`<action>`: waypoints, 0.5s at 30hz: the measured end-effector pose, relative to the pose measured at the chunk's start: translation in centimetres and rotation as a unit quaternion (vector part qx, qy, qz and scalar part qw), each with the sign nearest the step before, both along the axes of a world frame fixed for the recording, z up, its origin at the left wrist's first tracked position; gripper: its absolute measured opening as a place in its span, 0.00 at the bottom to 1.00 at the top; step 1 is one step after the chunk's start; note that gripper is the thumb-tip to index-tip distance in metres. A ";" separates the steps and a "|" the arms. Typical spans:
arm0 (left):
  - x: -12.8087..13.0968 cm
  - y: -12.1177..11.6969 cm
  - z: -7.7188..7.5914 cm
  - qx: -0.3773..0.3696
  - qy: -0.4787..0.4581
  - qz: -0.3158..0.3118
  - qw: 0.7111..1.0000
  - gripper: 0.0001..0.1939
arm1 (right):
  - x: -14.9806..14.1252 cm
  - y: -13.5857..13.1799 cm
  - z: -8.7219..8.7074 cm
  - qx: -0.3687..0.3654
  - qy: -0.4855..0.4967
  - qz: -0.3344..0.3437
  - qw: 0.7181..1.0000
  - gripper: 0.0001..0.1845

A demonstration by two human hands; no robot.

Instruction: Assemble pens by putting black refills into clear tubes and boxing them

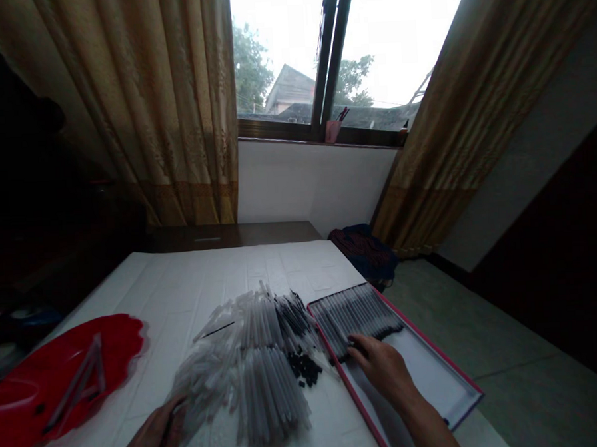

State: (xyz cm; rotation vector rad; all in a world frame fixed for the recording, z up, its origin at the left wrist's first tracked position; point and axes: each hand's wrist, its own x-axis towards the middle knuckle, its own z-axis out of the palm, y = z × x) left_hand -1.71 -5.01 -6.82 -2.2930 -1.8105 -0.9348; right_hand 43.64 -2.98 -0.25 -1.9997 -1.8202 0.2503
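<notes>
A heap of clear plastic pen barrels (250, 366) lies on the white table covering (182, 289), with a small pile of black pen parts (303, 368) at its right edge. My right hand (381, 369) reaches into a pink-rimmed tray (426, 370), fingertips on the end of a packed row of dark-filled pens (356, 317). At the bottom of the view, my left hand (152, 436) is curled beside the heap, and a thin dark pen (171, 417) seems to sit in its fingers. A red plastic sheet (62, 389) lies to its left.
A pink cup holding pens (332, 129) stands on the window ledge beyond the table. Patterned curtains hang on both sides of the window. A dark cloth bundle (365, 253) lies on the tiled floor (515, 345) beyond the table's right edge.
</notes>
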 end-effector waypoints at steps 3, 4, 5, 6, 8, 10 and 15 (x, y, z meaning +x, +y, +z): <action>-0.1 0.0 -0.3 0.024 -0.003 0.003 1.000 0.16 | 0.0 -0.4 -0.1 0.097 0.053 -0.058 0.992 0.18; -0.2 0.1 -0.3 0.030 -0.001 0.000 1.000 0.16 | 0.0 -0.6 0.1 0.130 0.082 -0.086 0.984 0.19; -0.2 0.2 -0.1 0.040 0.003 -0.006 0.999 0.16 | 0.0 -0.9 0.4 0.157 0.114 -0.116 0.974 0.20; -0.2 0.3 0.1 0.056 0.009 -0.011 0.998 0.16 | -0.1 -1.3 0.8 0.177 0.149 -0.143 0.962 0.21; 0.3 0.3 0.9 0.093 0.021 -0.016 0.995 0.17 | -0.5 -2.1 1.9 0.199 0.226 -0.182 0.936 0.22; 1.7 0.0 2.1 0.119 0.024 -0.022 0.992 0.17 | -1.7 -2.8 2.7 0.202 0.315 -0.188 0.908 0.22; 7.4 -1.6 4.8 0.130 0.007 -0.107 0.986 0.18 | -7.4 -4.1 1.6 0.059 0.532 -0.064 0.843 0.23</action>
